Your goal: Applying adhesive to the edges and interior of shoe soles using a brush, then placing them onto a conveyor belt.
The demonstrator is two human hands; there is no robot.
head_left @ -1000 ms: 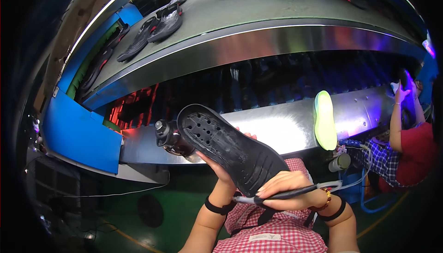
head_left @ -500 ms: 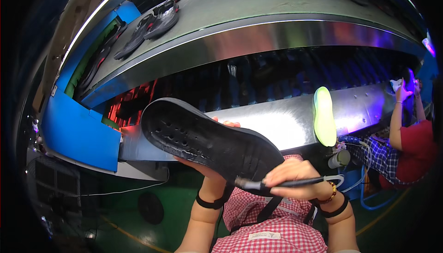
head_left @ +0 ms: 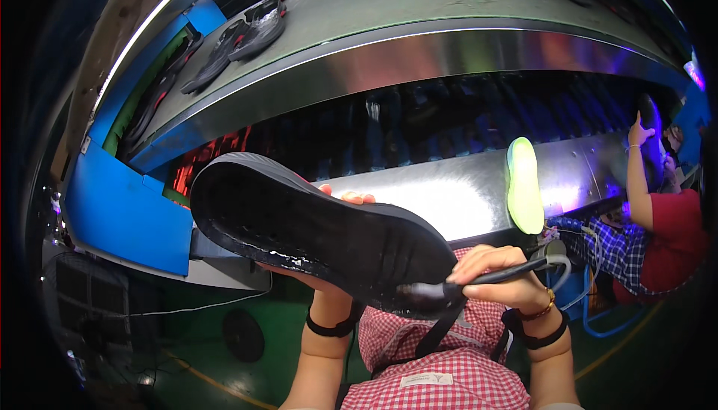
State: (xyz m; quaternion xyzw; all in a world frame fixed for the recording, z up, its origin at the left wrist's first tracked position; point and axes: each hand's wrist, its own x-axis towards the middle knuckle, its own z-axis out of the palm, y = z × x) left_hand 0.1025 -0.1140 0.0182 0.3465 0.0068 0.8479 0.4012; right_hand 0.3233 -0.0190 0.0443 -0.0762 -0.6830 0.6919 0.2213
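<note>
A large black shoe sole (head_left: 321,230) is tilted in front of me, its hollow inner face toward me. My left hand (head_left: 348,196) grips it from beneath, fingertips showing over the far edge and the thumb side at the near edge. White wet streaks glisten along the near inner rim. In my right hand (head_left: 499,275) is a black-handled brush (head_left: 516,269) with a tube running from its rear end. The brush's pale bristles touch the inner face at the right end of the sole.
A yellow-green sole (head_left: 525,186) stands on the metal ledge (head_left: 456,197). Beyond, several black soles (head_left: 260,30) lie on a green conveyor belt (head_left: 344,6). A blue machine housing (head_left: 134,208) is at left. At right a co-worker (head_left: 673,219) holds a dark sole.
The sole has shifted left and nearer me, its inner face turned differently. The brush has moved slightly right and up along it. At right, the co-worker's hand has risen with a dark sole.
</note>
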